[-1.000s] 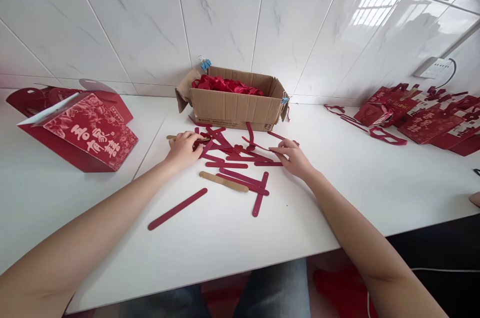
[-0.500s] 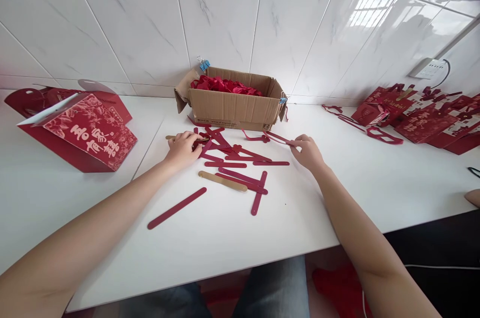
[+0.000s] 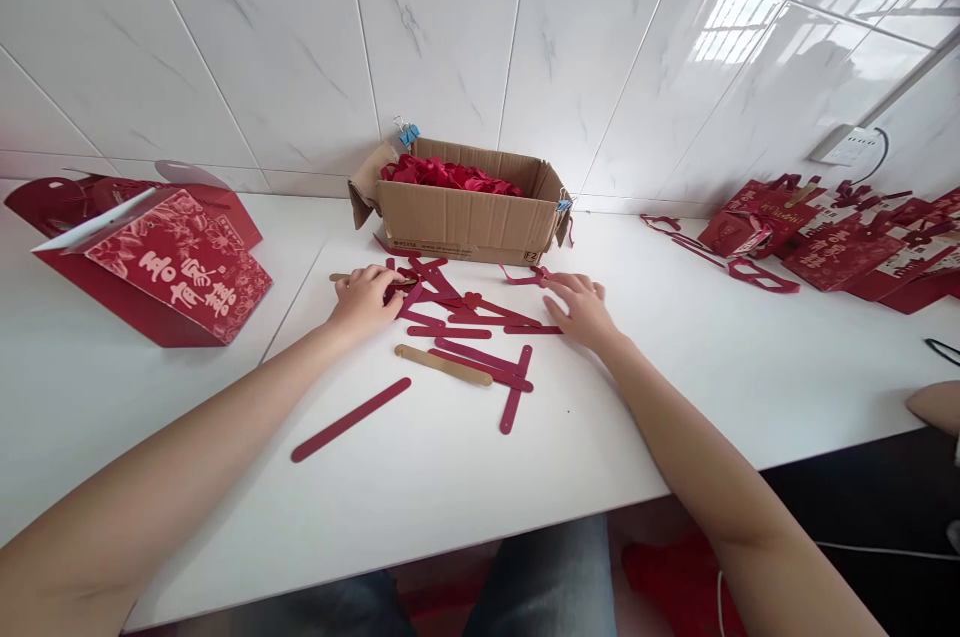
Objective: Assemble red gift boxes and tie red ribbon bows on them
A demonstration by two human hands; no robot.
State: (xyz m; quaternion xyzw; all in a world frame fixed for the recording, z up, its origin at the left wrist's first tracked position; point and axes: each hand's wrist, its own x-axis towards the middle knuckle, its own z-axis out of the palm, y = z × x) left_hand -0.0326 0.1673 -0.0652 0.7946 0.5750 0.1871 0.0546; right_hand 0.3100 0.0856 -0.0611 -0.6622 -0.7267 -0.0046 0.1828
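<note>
My left hand lies at the left end of a pile of flat paper strips. Its fingers curl around a dark red strip, whose far end is partly hidden. A gold strip passes behind that hand, showing at its left. On the pile's right side rests my right hand, fingers stretched out and apart. Its fingertips touch or hover by a red strap with a flower-shaped piece. Between the hands lie several dark red strips and a small red flower piece.
Behind the pile stands a cardboard box full of red pieces, with blue binder clips. A red gift box is at left; several red gift boxes stand at right. Nearer me lie a gold strip and a dark red strip.
My right hand has moved left and let go of the red strap it was pinching; its fingers have spread. The left hand has hardly moved. The view has shifted slightly.
</note>
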